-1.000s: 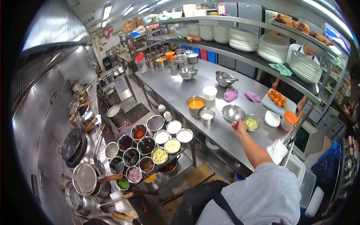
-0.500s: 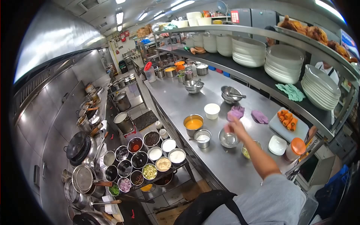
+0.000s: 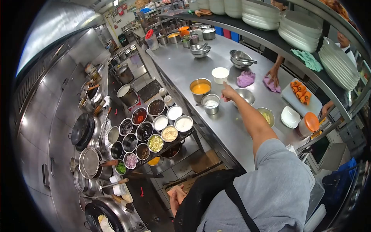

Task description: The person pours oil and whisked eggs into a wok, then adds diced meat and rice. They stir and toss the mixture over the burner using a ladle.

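Observation:
My right hand (image 3: 228, 93) reaches across the steel table, its index finger stretched toward a white tub (image 3: 220, 75) and its other fingers curled. It shows nothing held. Just beside it are a metal bowl (image 3: 244, 97), a steel pot of orange liquid (image 3: 201, 88) and a smaller steel pot with white contents (image 3: 210, 104). A bowl with yellow-green bits (image 3: 266, 117) sits beside my forearm. Low in front of my black apron, my left hand (image 3: 176, 198) has its fingers curled together; what they hold, if anything, is hidden.
A co-worker's hand (image 3: 273, 79) rests on a purple cloth (image 3: 275, 87); another purple cloth (image 3: 246, 79) lies nearby. Carrots (image 3: 300, 92) lie on a white board (image 3: 288, 94). Plate stacks (image 3: 261, 15) line the shelf above. Pots of ingredients (image 3: 155, 143) crowd the left stand.
My right hand has moved left from above the metal bowl toward the white tub. My left hand has come into view. A co-worker's hand has appeared on the purple cloth. The view has tilted down.

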### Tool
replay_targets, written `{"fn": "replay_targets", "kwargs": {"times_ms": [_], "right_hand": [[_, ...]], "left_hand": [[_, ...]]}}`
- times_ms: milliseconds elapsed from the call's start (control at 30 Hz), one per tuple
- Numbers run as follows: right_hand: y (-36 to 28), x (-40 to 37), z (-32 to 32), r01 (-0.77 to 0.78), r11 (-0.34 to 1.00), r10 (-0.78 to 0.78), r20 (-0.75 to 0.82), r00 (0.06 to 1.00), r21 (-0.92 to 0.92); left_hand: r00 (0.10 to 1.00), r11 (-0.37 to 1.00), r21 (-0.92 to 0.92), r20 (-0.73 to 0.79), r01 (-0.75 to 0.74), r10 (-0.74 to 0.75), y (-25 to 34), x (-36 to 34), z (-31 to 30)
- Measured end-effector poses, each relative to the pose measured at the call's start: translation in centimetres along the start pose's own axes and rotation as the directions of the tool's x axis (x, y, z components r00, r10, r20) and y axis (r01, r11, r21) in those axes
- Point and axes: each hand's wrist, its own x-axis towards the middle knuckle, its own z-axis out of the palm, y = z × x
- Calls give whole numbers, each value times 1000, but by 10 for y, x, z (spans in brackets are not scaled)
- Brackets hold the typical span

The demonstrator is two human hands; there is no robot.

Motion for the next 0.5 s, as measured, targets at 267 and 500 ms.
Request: {"fn": "replay_targets", "kwargs": {"times_ms": [267,500], "right_hand": [[-49,-136,202,23,988,-128,737,664,152],[14,-244,499,286,957,-28,964,265,-51]], "left_hand": [[975,912,-367,46,-186,218,32,-34,-142],[882,832,-328,-12,-448,470,117,-102,-195]]}}
